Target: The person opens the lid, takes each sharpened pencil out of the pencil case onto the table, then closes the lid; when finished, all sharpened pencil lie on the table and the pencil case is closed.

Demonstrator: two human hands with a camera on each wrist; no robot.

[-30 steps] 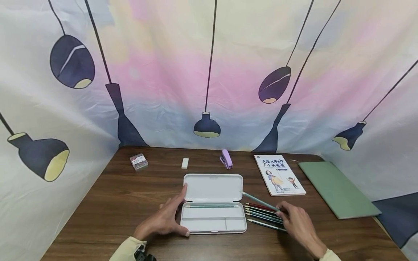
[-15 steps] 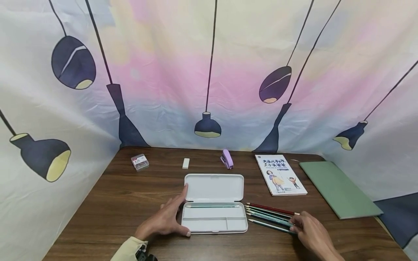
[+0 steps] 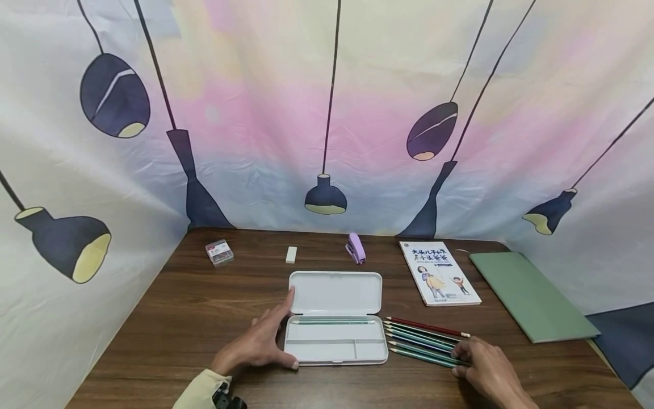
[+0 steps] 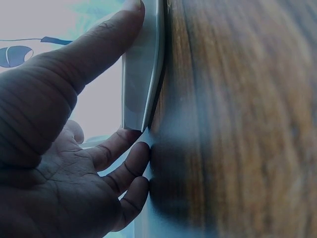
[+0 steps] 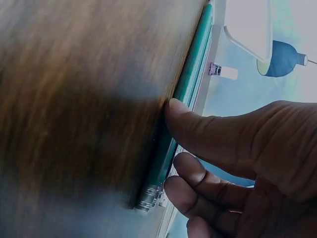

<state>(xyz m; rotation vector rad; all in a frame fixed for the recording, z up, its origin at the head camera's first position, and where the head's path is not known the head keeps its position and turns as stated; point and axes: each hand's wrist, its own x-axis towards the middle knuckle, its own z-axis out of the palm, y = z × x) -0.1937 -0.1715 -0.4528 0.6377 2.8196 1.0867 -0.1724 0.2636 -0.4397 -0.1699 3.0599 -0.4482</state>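
A white pencil case [image 3: 334, 353] lies open on the brown table, its lid [image 3: 334, 292] folded back. In its rear compartment lie light teal pencils [image 3: 332, 322]. My left hand [image 3: 258, 343] spans the case's left side, thumb at the front corner and index finger up beside the lid. In the left wrist view the thumb lies along the case's edge, the other fingers at its corner. Right of the case, several green and teal pencils and a dark red pencil [image 3: 429, 326] lie in a row. My right hand [image 3: 485, 366] pinches a green pencil [image 5: 195, 67] near its end.
Along the back stand a small clear box [image 3: 219, 254], a white eraser [image 3: 291, 255] and a purple stapler [image 3: 355, 249]. A white picture-cover book [image 3: 440, 274] and a green folder [image 3: 531, 295] lie at the right. A printed cloth [image 3: 265, 113] hangs behind the table.
A teal pencil that my right hand held up at a slant is down among the others. The right hand has moved right and toward the front, onto the row's front pencils. The left hand stays put.
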